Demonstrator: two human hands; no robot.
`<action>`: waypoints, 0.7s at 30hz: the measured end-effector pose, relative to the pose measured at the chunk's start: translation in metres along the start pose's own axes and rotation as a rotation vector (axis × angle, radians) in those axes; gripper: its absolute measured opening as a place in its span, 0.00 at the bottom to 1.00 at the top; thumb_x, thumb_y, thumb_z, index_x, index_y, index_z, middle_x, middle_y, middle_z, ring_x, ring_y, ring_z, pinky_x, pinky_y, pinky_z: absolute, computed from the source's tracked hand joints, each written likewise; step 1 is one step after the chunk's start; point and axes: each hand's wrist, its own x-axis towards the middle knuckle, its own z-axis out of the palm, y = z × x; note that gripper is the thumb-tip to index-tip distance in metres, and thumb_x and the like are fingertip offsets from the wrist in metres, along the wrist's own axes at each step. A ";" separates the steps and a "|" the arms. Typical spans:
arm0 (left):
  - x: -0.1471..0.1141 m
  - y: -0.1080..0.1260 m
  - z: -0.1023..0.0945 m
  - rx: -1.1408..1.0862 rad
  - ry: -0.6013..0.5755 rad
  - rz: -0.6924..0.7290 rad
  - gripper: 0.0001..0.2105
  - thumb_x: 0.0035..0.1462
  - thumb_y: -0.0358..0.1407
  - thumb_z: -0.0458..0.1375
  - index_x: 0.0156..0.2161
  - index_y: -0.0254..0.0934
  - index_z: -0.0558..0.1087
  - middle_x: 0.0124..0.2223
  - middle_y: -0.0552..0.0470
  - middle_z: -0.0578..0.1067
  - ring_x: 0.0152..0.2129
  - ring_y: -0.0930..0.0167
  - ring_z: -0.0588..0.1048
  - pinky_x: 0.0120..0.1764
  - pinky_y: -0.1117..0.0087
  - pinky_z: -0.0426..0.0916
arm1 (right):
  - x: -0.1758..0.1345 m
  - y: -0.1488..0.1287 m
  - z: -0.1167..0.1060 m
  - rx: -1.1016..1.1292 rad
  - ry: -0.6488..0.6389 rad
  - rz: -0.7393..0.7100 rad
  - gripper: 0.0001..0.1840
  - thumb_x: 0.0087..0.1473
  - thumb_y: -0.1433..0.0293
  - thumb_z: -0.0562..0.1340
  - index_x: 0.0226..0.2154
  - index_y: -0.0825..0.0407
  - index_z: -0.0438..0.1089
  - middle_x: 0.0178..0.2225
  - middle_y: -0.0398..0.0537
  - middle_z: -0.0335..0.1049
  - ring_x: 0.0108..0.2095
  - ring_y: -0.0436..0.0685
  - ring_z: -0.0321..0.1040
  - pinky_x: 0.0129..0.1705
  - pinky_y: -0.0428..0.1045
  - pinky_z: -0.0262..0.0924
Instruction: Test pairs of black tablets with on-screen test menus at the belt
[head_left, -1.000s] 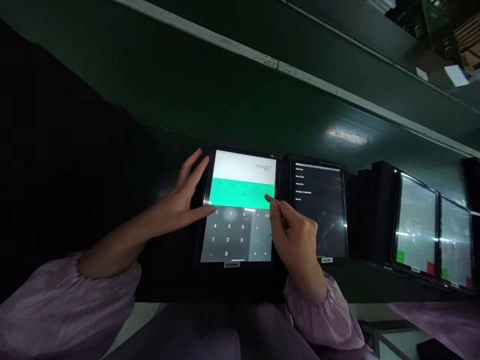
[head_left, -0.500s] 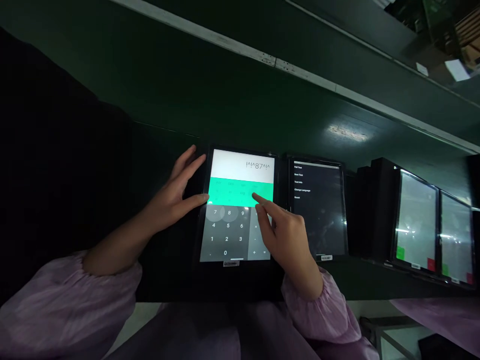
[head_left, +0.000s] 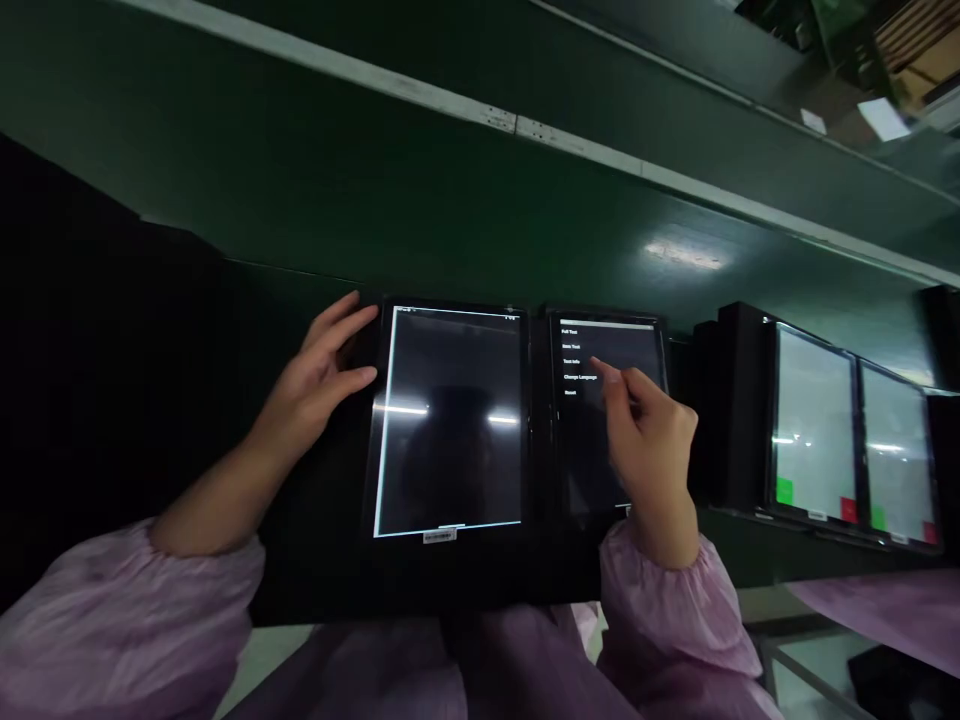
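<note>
Two tablets lie side by side in front of me. The left tablet (head_left: 450,420) shows a dark screen with a bright strip down its left side and a thin bright line at the bottom. My left hand (head_left: 319,375) rests at its left edge, fingers spread, holding nothing. My right hand (head_left: 652,430) is over the right tablet (head_left: 581,450), its index finger stretched to the screen near the "Test Info" line and the other fingers curled. I cannot tell whether the fingertip touches the glass. That screen lists several white menu lines; the hand covers its lower right part.
Farther right, two lit tablets (head_left: 817,430) with pale screens and green and red corner squares lean against a black box (head_left: 739,400). A pale strip (head_left: 450,105) crosses the dark green surface behind. A sleeve (head_left: 885,615) of another person shows at lower right.
My right hand has moved right, from the left tablet to the right one. The left tablet's calculator page has given way to a dark screen. The view has shifted slightly; my left hand stays beside the left tablet.
</note>
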 end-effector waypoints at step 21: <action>0.025 0.003 0.010 0.152 0.021 -0.044 0.33 0.50 0.50 0.71 0.61 0.44 0.74 0.75 0.46 0.58 0.74 0.53 0.54 0.75 0.49 0.45 | -0.007 0.014 -0.013 0.134 0.245 0.066 0.24 0.69 0.61 0.59 0.23 0.52 0.71 0.19 0.40 0.67 0.16 0.45 0.52 0.19 0.45 0.46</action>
